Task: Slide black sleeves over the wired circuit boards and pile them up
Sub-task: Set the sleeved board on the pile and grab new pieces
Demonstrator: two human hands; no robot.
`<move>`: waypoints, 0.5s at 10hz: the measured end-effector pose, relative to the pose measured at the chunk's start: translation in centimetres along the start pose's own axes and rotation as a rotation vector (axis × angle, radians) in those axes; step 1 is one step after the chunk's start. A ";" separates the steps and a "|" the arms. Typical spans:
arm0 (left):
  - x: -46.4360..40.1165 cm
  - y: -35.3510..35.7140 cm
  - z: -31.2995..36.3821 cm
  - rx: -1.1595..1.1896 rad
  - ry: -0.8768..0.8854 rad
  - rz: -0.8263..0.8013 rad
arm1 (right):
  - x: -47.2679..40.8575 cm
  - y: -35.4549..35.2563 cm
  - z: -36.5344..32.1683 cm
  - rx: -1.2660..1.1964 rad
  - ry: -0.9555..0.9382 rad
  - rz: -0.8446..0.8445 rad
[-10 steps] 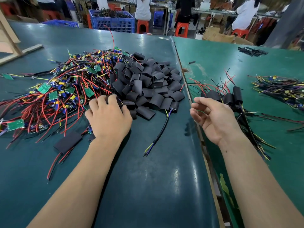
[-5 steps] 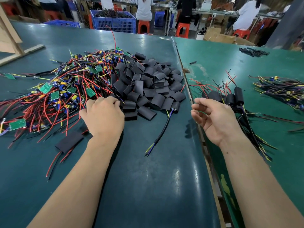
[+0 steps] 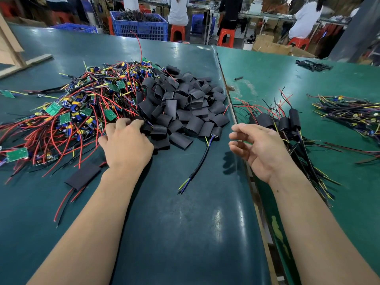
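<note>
A tangle of green circuit boards with red and black wires [image 3: 78,112] covers the left of the dark table. Right beside it lies a heap of flat black sleeves [image 3: 185,108]. My left hand [image 3: 125,145] rests palm down where the two heaps meet. Its fingers curl into the wires, and the tips are hidden. My right hand [image 3: 259,149] hovers palm up over the table seam, fingers loosely curled and holding nothing I can make out. Just behind it sits a small pile of sleeved boards [image 3: 283,124]. One more sleeved board [image 3: 83,175] lies near my left wrist.
A black cable with coloured ends [image 3: 197,167] trails from the sleeve heap toward me. Another bundle of wired parts [image 3: 349,114] lies on the green table at the right. A raised seam [image 3: 232,112] joins the two tables. Blue crates [image 3: 141,27] and seated people line the far side.
My left hand has slid a little to the left along the edge of the heaps. The right hand has stayed in about the same place and pose.
</note>
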State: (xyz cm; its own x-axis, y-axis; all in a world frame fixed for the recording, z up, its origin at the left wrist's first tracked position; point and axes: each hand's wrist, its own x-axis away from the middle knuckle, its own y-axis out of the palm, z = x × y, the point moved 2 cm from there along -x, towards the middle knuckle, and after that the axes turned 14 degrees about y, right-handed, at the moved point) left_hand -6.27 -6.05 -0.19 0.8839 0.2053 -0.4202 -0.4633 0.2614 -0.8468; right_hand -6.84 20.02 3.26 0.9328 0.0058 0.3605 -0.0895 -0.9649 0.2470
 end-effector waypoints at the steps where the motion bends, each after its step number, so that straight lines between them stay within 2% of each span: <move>1: -0.1 -0.1 0.5 0.019 0.112 0.090 | 0.0 0.0 0.0 0.013 0.000 -0.003; 2: 0.0 0.4 1.2 0.042 0.196 0.010 | -0.1 0.0 0.1 0.020 0.003 -0.006; 3: 0.1 0.6 1.1 0.019 0.205 -0.040 | -0.1 0.0 0.1 0.017 0.004 -0.008; 5: 0.0 -0.1 1.1 0.092 0.178 0.144 | -0.1 -0.1 0.1 0.016 0.000 -0.006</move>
State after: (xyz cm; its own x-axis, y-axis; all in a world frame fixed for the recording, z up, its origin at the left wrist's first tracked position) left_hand -6.30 -5.01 0.32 0.8017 0.0797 -0.5924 -0.5823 0.3279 -0.7439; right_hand -6.92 20.09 3.14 0.9331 0.0118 0.3594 -0.0781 -0.9689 0.2348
